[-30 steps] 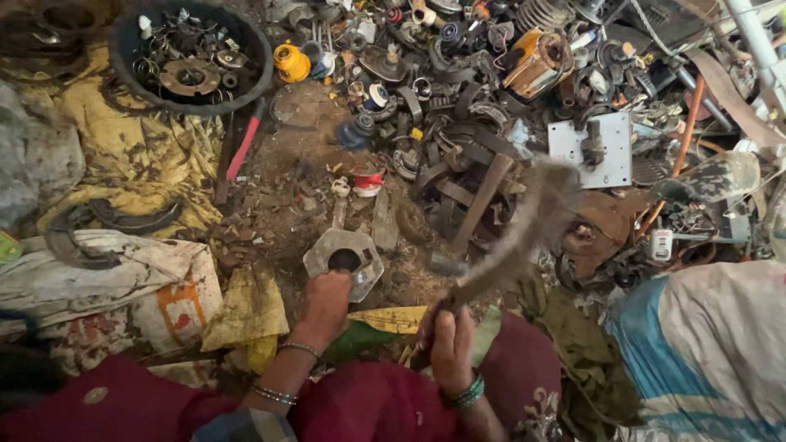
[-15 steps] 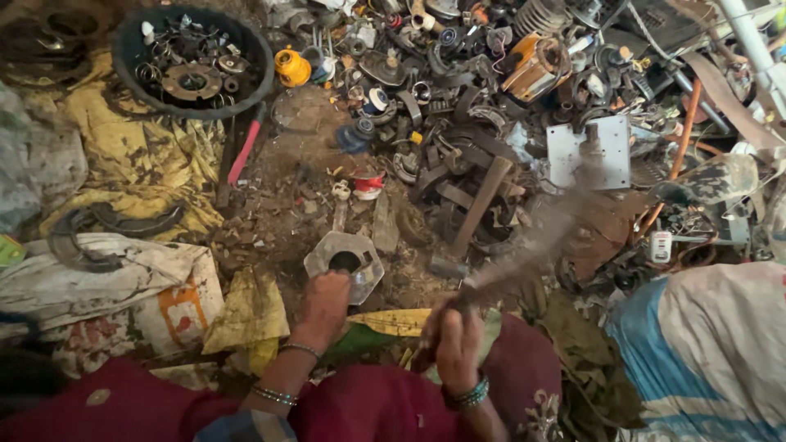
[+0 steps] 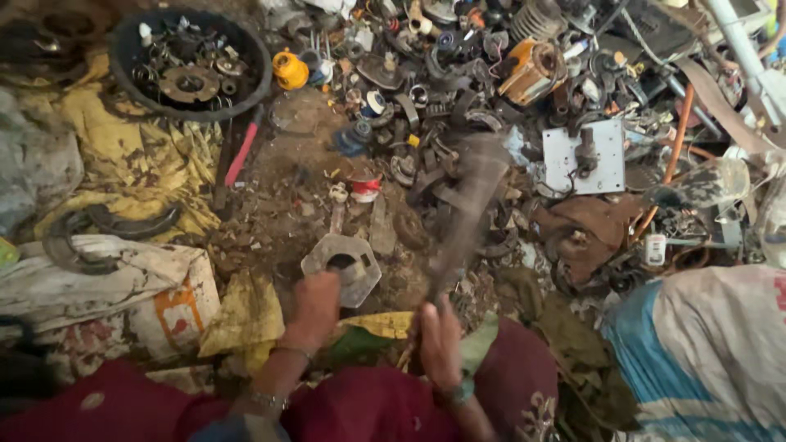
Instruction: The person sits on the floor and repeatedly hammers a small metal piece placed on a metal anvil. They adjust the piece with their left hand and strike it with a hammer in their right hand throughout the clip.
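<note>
Below, the left hand [image 3: 315, 307] steadies a grey metal casting [image 3: 342, 263] beside a white-and-orange sack [image 3: 176, 307].

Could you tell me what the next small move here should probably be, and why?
Probably bring the hammer down onto the grey metal housing. The right hand holds the tool raised and motion-blurred above the ground, while the left hand steadies the housing's near edge, so the fingers should stay clear of the strike.
</note>
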